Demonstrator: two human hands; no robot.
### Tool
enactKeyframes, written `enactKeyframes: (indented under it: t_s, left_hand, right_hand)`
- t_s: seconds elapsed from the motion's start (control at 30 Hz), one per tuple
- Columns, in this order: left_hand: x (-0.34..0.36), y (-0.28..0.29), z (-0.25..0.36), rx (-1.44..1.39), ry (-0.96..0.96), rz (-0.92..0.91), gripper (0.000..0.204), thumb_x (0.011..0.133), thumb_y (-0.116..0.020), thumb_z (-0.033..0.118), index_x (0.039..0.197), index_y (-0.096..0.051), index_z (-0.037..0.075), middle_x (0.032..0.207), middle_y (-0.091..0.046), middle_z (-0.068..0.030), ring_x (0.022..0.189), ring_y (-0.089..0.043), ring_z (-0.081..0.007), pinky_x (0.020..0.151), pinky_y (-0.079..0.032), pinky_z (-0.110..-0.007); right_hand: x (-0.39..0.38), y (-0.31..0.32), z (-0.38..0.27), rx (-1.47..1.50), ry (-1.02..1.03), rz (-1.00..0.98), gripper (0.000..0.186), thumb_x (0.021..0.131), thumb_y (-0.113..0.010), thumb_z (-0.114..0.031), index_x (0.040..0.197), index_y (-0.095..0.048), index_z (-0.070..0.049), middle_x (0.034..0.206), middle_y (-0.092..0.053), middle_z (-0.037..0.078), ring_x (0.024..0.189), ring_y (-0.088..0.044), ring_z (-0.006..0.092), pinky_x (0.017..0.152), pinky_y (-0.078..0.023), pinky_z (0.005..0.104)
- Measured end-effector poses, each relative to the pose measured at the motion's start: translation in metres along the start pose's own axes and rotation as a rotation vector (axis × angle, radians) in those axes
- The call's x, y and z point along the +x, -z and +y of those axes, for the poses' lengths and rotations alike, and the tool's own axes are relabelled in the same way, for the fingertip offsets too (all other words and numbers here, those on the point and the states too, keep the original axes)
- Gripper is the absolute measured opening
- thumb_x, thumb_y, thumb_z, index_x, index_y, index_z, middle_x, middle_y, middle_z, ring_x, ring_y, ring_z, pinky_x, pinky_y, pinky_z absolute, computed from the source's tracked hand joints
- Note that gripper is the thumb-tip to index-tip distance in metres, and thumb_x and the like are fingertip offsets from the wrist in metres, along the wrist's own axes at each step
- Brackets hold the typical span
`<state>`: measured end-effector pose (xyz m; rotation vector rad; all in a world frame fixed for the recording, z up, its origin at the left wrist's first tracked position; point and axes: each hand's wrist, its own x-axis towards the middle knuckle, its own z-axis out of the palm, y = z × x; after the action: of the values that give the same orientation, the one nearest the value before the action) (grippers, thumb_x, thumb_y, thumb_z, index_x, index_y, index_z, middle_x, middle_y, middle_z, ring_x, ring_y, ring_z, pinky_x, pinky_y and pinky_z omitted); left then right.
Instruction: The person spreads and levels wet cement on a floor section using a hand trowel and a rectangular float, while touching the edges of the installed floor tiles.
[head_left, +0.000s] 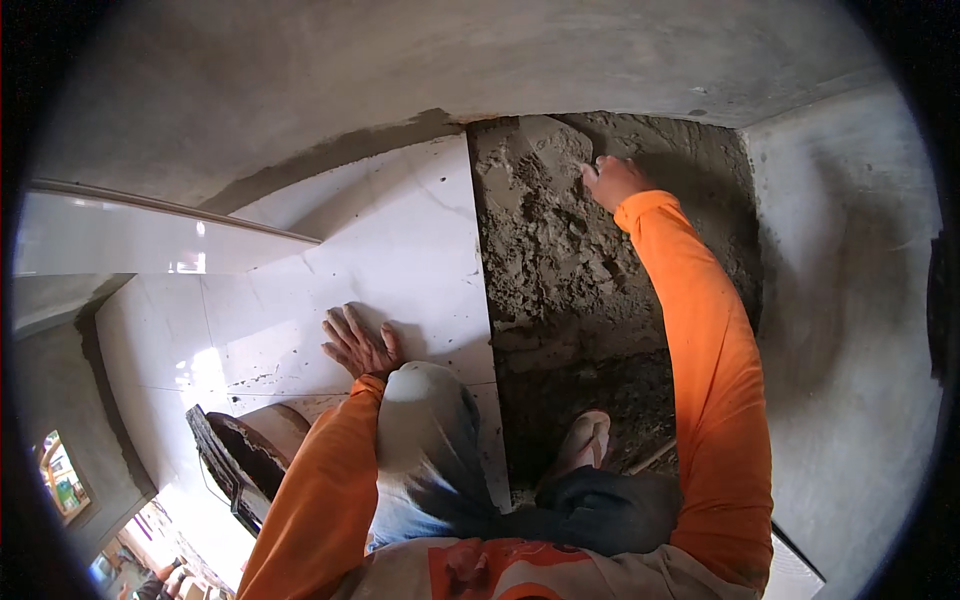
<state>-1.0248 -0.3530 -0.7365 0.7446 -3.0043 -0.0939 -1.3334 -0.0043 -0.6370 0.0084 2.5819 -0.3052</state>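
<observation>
White tile bears flattened left hand; outstretched right hand grips trowel.

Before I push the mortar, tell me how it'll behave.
The mortar will probably move like stiff paste rather than pour: its lumps stand up on their own. It likely smears under pressure, since the far end looks smoother. Its dark, damp look suggests it's heavy and may cling.
</observation>
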Motion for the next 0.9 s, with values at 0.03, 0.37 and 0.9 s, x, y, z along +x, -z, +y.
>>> enactKeyframes:
  t_s: [0.03, 0.37, 0.9]
  left_hand:
    - [0.0, 0.001, 0.002, -0.017, 0.002, -0.003, 0.077, 0.082, -0.038, 0.05, 0.141, -0.023, 0.002, 0.146, -0.016, -0.0256, 0.136, -0.011, -0.0427, 0.102, -0.008, -0.064]
    - [-0.001, -0.006, 0.003, 0.032, -0.005, 0.022, 0.078, 0.082, -0.038, 0.049, 0.142, -0.022, 0.002, 0.147, -0.013, -0.0262, 0.136, -0.008, -0.0432, 0.103, -0.005, -0.064]
    - [-0.002, -0.005, -0.002, -0.015, -0.007, -0.025, 0.078, 0.083, -0.036, 0.051, 0.143, -0.019, 0.003, 0.147, -0.011, -0.0261, 0.137, -0.006, -0.0433, 0.102, -0.005, -0.064]
  right_hand:
    - [-0.001, 0.001, -0.001, 0.019, -0.012, -0.024, 0.057, 0.091, -0.041, -0.043, 0.126, -0.043, 0.002, 0.122, -0.05, 0.027, 0.114, -0.047, 0.0428, 0.097, -0.038, 0.0475]
    - [-0.043, -0.017, -0.057, 0.368, -0.157, -0.341, 0.057, 0.09, -0.041, -0.049, 0.092, -0.056, 0.006, 0.073, -0.061, 0.016, 0.051, -0.058, 0.025, 0.05, -0.049, 0.0393]
    - [0.02, -0.039, 0.042, 0.341, -0.567, 0.209, 0.048, 0.09, -0.045, -0.046, 0.114, -0.053, -0.005, 0.101, -0.061, 0.019, 0.074, -0.064, 0.0318, 0.064, -0.052, 0.0438]
